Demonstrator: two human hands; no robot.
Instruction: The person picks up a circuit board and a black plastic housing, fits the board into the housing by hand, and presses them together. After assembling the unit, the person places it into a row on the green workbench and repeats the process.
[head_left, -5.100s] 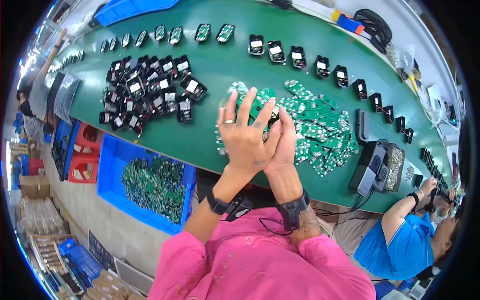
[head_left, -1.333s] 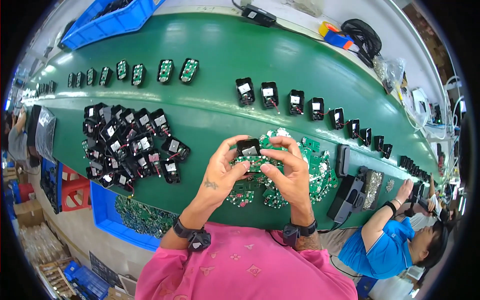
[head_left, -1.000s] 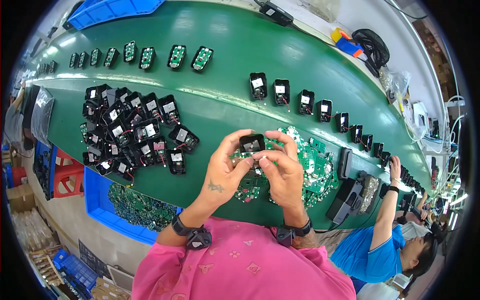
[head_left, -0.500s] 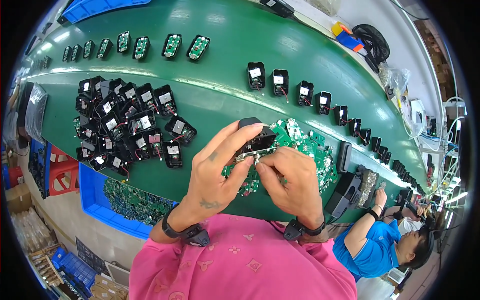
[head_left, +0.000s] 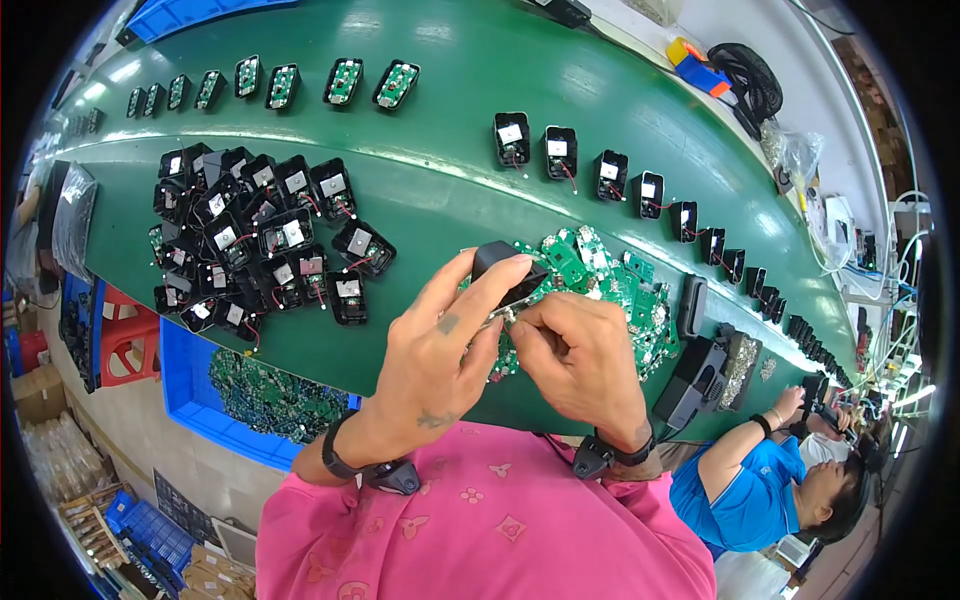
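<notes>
My left hand point(head_left: 440, 350) grips a small black plastic housing point(head_left: 503, 262) between thumb and fingers, lifted above the green conveyor belt point(head_left: 440, 120). My right hand point(head_left: 580, 355) pinches a small part against the underside of that housing; the part itself is mostly hidden by my fingers. Right behind both hands lies a heap of green circuit boards point(head_left: 610, 285). To the left sits a cluster of black housings point(head_left: 260, 240) with white labels and red wires.
A row of black housings point(head_left: 600, 175) runs along the belt toward the right, another row point(head_left: 300, 85) at the far left. A blue bin of circuit boards point(head_left: 260, 395) hangs below the belt edge. A person in blue point(head_left: 770, 480) works at the lower right.
Over five seconds my hands dropped from raised above the boards to holding a black housing. Since half a second ago the grip barely shifted; the right fingers stay pressed at the housing.
</notes>
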